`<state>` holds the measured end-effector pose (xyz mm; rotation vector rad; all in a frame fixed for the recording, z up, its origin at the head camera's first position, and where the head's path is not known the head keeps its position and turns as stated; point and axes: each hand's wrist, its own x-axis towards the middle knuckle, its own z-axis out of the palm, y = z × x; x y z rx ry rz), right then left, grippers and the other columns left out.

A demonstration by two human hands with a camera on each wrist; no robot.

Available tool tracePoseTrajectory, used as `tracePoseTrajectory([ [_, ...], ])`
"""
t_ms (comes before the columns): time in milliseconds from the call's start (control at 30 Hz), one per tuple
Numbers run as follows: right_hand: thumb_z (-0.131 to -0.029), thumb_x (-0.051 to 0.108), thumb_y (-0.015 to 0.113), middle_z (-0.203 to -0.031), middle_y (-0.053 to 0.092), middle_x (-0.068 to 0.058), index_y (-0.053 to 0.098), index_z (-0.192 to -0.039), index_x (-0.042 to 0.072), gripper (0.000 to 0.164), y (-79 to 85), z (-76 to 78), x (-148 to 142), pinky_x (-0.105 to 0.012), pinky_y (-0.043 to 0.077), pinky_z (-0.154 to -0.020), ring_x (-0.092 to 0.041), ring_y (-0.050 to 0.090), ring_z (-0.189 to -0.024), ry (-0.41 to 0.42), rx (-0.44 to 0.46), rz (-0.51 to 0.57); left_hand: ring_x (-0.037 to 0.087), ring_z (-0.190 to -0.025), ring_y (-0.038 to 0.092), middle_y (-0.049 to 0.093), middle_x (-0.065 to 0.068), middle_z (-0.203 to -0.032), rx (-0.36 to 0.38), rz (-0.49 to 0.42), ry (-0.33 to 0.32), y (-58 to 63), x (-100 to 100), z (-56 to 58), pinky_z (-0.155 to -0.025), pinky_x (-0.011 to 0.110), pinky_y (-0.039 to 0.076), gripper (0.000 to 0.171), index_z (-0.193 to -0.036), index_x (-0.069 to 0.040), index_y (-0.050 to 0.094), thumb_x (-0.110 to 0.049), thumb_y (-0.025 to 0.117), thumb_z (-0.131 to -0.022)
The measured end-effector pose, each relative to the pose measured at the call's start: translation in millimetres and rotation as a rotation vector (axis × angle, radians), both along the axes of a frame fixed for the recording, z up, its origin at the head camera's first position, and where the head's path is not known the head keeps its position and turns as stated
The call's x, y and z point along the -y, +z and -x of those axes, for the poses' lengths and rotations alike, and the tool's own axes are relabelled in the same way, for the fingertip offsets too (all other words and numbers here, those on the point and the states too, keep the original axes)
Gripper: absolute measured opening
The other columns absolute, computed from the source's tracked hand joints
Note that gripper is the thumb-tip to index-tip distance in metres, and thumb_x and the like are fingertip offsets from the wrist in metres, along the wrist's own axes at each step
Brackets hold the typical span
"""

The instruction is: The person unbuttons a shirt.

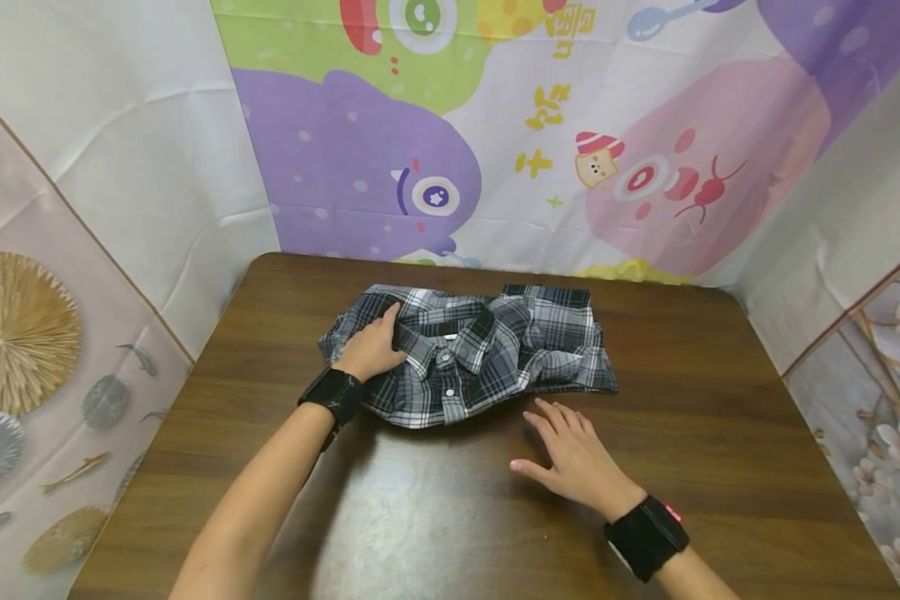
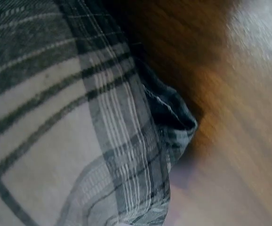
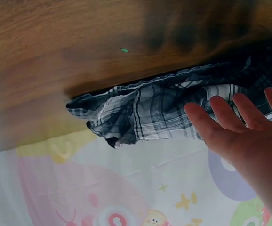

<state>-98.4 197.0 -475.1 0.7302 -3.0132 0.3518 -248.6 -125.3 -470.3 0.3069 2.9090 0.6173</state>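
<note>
The collared shirt of black, grey and white plaid cloth [image 1: 487, 367] lies on the far half of the brown wood-grain worktop [image 1: 705, 433], directly under the left hand [image 1: 363, 350] and just beyond the right hand [image 1: 577, 458]. The left hand rests on the shirt's left part, beside the collar [image 1: 474, 342]. In the head view its thumb and one finger stand apart, with plaid cloth showing between them; its other fingers are hard to make out, so I cannot tell whether this grip is clamped on the cloth. The left wrist view is mostly filled with the close, blurred plaid, a small fold gaping at its edge.

The right hand's grip holds nothing: the fingers are extended and slightly spread, the thumb well apart from them. Its fingertips are near the shirt's near edge, a strip of bare worktop visible between them in the head view.

The shirt lies front side up, the collar turned toward the far side, with a small pale label [image 1: 447, 337] inside the neck and white round buttons [image 1: 451, 392] down a light placket. The near edge bows outward in a smooth curve, while the cloth on the right is bunched into overlapping, rumpled folds.
</note>
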Motion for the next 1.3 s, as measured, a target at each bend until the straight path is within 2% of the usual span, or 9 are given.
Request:
tracePoseTrajectory([
  [167,-0.081,0.066,0.052,-0.141,0.041,-0.016,0.051,-0.131,0.009,0.076,-2.7,-1.0,0,-0.059,0.034,-0.098,-0.04,0.042,-0.125,-0.006,0.011,0.005,0.043,-0.115,0.051,0.041,0.029,-0.137,0.027,-0.018,0.033,-0.5,0,2.7,-0.091,0.052,0.044,0.087,-0.147,-0.002,0.016,-0.021,0.068,-0.081],
  [367,-0.082,0.067,0.05,-0.141,0.041,-0.016,0.052,-0.13,0.009,0.076,-6.8,-2.1,0,-0.059,0.034,-0.098,-0.04,0.042,-0.125,-0.006,0.024,0.003,0.044,-0.121,0.045,0.028,0.031,-0.144,0.1,-0.004,0.085,-1.7,-1,5.1,-0.096,0.051,0.042,0.087,-0.146,0.003,0.018,-0.024,0.068,-0.081],
  [533,-0.081,0.067,0.051,-0.142,0.041,-0.016,0.053,-0.129,0.009,0.075,-8.4,-2.8,0,-0.059,0.034,-0.098,-0.04,0.041,-0.125,-0.01,0.031,0.005,0.044,-0.123,0.043,0.032,0.031,-0.141,0.127,-0.042,0.126,-2.1,-1,6.4,-0.098,0.052,0.04,0.082,-0.143,0.006,0.027,-0.024,0.069,-0.08],
  [700,-0.081,0.066,0.052,-0.141,0.041,-0.016,0.054,-0.127,0.01,0.073,-10.2,-3.0,0,-0.06,0.034,-0.097,-0.041,0.041,-0.125,-0.011,0.029,0.009,0.04,-0.117,0.048,0.045,0.025,-0.13,0.114,-0.06,0.14,-1.5,0,5.7,-0.097,0.049,0.041,0.068,-0.133,0.005,0.045,-0.024,0.072,-0.078],
  [867,-0.082,0.065,0.053,-0.141,0.042,-0.016,0.055,-0.126,0.01,0.071,-10.9,-4.0,0,-0.059,0.034,-0.098,-0.04,0.042,-0.125,-0.011,0.024,0.015,0.039,-0.111,0.052,0.053,0.024,-0.121,0.08,-0.093,0.155,-0.7,1,5.7,-0.095,0.048,0.043,0.061,-0.123,0.006,0.053,-0.024,0.074,-0.075],
  [1100,-0.082,0.064,0.053,-0.141,0.041,-0.016,0.055,-0.126,0.01,0.07,-11.2,-4.2,0,-0.058,0.035,-0.097,-0.04,0.042,-0.124,-0.012,0.023,0.014,0.036,-0.108,0.054,0.056,0.021,-0.116,0.042,-0.157,0.18,-0.3,1,6.7,-0.093,0.047,0.044,0.053,-0.115,0.004,0.056,-0.023,0.075,-0.073],
  [1200,-0.082,0.064,0.053,-0.141,0.041,-0.016,0.055,-0.126,0.01,0.07,-11.1,-3.5,-1,-0.059,0.035,-0.097,-0.04,0.042,-0.124,-0.015,0.027,0.012,0.035,-0.107,0.055,0.058,0.02,-0.115,0.009,-0.169,0.178,4.3,-1,5.6,-0.092,0.046,0.044,0.05,-0.114,0.002,0.055,-0.022,0.073,-0.074],
  [1300,-0.082,0.064,0.053,-0.141,0.041,-0.017,0.055,-0.126,0.01,0.07,-9.9,-2.6,-1,-0.059,0.035,-0.097,-0.04,0.042,-0.124,-0.018,0.031,0.011,0.034,-0.099,0.057,0.061,0.019,-0.108,-0.024,-0.185,0.176,11.3,-4,3.1,-0.086,0.044,0.045,0.043,-0.109,-0.001,0.053,-0.021,0.071,-0.076],
])
